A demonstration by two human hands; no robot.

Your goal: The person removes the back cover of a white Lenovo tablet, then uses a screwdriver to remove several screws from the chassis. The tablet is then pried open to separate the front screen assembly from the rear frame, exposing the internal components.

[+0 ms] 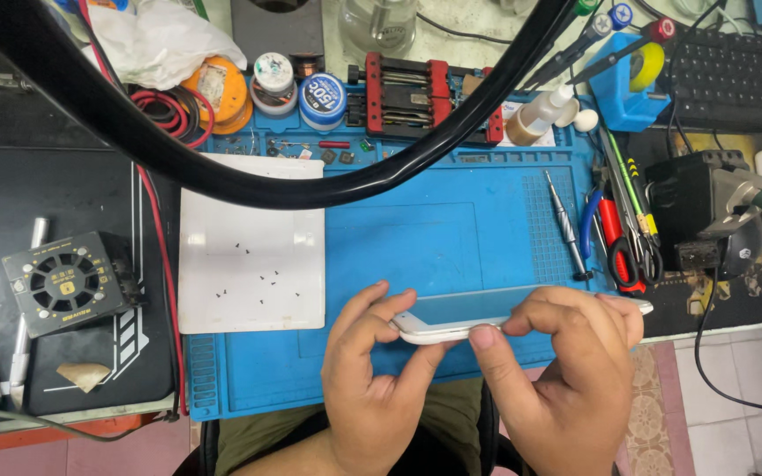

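A white smartphone [460, 319] is held edge-up over the near edge of the blue work mat [451, 229]. My left hand [372, 379] grips its left end, thumb and fingers curled around the corner. My right hand [566, 370] covers the right part, thumb pressed on the near edge and fingers over the top. The phone's screen faces away and reflects the mat.
A white tray [251, 242] with several tiny black screws lies left of the phone. A small black fan [68, 282] sits far left. Screwdriver [564, 225], red-handled cutters [621, 247] and tweezers lie right. A black curved hose [222, 172] arcs overhead. Solder spools [322, 99] stand at back.
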